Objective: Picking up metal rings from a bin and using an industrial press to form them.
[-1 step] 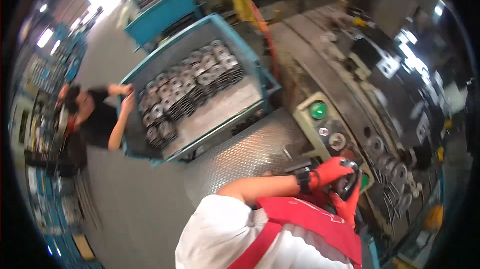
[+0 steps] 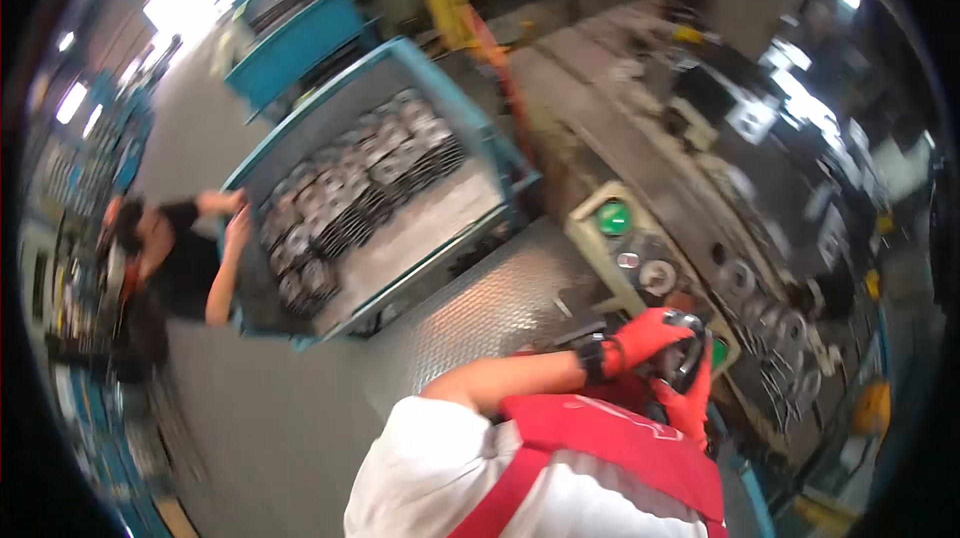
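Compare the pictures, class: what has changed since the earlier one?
The blue bin and upper green button sit slightly further left in the picture, probably from a camera turn. The left hand and right hand still hold the dark part; nothing was released.

Free passage runs left of the fingers [image 2: 652,330], above the metal floor plate [image 2: 485,313]. The control panel [image 2: 642,244] obstructs just beyond them; metal rings [image 2: 787,330] obstruct their right.
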Tool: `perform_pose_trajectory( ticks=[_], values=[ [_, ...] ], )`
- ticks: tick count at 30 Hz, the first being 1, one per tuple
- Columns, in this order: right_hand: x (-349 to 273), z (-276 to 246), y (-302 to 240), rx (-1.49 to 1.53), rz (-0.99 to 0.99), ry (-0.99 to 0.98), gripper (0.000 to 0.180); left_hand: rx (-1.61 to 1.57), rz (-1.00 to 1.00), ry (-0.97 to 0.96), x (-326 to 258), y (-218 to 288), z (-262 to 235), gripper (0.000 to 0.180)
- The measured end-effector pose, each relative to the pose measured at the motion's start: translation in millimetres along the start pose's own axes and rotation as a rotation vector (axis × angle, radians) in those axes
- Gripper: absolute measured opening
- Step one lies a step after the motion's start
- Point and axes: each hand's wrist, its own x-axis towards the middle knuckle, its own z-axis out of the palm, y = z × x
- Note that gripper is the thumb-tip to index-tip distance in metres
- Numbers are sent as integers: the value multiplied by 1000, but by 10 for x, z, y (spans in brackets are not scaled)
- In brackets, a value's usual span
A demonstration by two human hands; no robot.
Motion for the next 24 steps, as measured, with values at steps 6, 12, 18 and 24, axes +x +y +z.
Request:
perform_pose_trajectory(
  ticks=[6, 12, 18, 24],
  values=[
    [318, -366, -194, -422, -109, 75, 93, 398, 532, -214, 267, 235, -79, 48],
    [913, -748, -468, -503, -164, 296, 95, -68, 4, -36, 441, 422, -339, 37],
    [1924, -1160, -956, -432, -164, 471, 90, -119, -12, 162, 554, 516, -842, 30],
    [3116, -1571, -1398, -653, -40, 670, 83, 340, 221, 309, 814, 582, -1518, 32]
  ],
)
